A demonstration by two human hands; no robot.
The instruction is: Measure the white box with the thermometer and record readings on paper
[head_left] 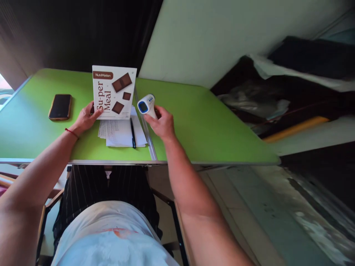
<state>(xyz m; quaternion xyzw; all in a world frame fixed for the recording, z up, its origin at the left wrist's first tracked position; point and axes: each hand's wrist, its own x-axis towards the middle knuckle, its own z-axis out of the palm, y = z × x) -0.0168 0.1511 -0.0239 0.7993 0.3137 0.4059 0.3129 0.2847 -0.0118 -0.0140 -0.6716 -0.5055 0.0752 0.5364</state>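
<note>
A green table point(194, 122) with a metal edge carries everything. On it lie a black smartphone point(60, 106) at the left, and near the middle a small stack of printed papers point(119, 133) with a black pen point(132, 133) across them. A white "Su-per Meal" box point(114, 92) stands upright on the papers' far edge.

bright, even daylight on the green table point(41, 122) — dark, underexposed top left, strong wide-angle bending at edges, slightly soft corners.
</note>
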